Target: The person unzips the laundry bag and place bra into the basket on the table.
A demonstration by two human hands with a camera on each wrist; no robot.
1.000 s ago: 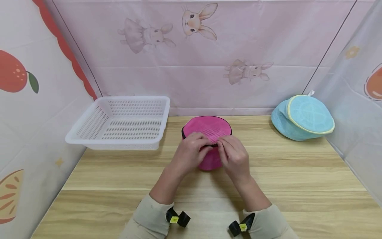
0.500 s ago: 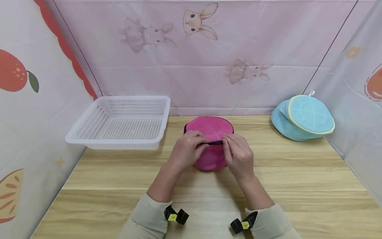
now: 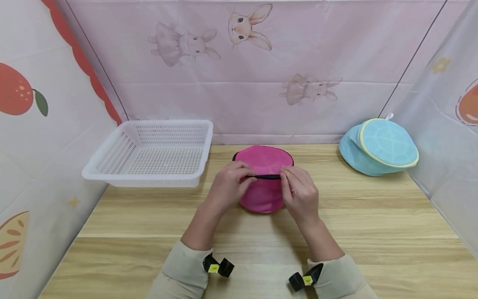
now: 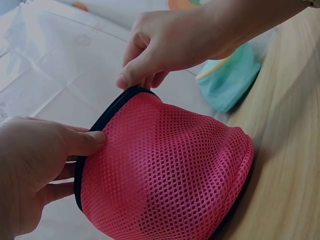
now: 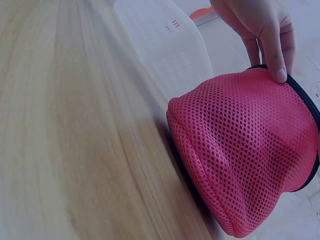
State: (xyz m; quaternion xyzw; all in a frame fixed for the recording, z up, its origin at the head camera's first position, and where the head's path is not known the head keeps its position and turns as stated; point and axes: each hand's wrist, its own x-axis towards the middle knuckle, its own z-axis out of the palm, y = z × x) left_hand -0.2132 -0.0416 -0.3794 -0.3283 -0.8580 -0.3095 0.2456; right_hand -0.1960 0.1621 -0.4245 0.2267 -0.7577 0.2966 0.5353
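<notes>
A round pink mesh laundry bag (image 3: 262, 198) with a black edge band (image 3: 267, 177) stands on the table in front of me. My left hand (image 3: 228, 185) pinches the band on its left side, thumb toward me, as the left wrist view shows on the mesh bag (image 4: 170, 165). Farther right along the same front edge, my right hand (image 3: 301, 192) pinches the band between thumb and fingers. A stretch of black band runs between the two hands. In the right wrist view the bag (image 5: 240, 145) shows its sagging side and base against the wood.
A white perforated plastic basket (image 3: 164, 176) sits at the back left of the wooden table (image 3: 149, 224). At the back right lies a light blue mesh bag (image 3: 388, 141) with yellow trim. A pink printed sheet (image 3: 239, 104) hangs behind the table.
My left hand has slid left along the black band and my right hand slightly right, so more band shows between them. The bag has shifted slightly right at its top.
</notes>
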